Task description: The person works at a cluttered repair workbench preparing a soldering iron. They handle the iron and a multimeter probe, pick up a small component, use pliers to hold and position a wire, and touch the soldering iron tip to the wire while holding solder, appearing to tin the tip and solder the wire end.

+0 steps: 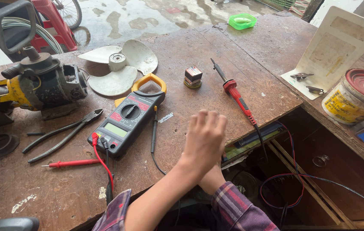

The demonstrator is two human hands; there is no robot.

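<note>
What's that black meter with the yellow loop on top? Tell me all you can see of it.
It is a clamp meter: black plastic body, yellow-orange clamp jaw closed at its top, round dial amid red panels, pale blank display below. It lies flat and slanted on the worn wooden workbench. A red lead and a black lead plug into its lower end. No hand touches it.

A worn brown wooden counter [62, 188] fills most of the frame. On it lie a clamp meter [126, 119] at centre left, pliers [62, 134] and a red probe [73, 163] to its left, and a white fan blade [118, 66] above. A red-handled soldering iron [235, 94] lies right of centre, near a small transformer [193, 77]. A green dish [242, 21] sits at the top edge.
</note>
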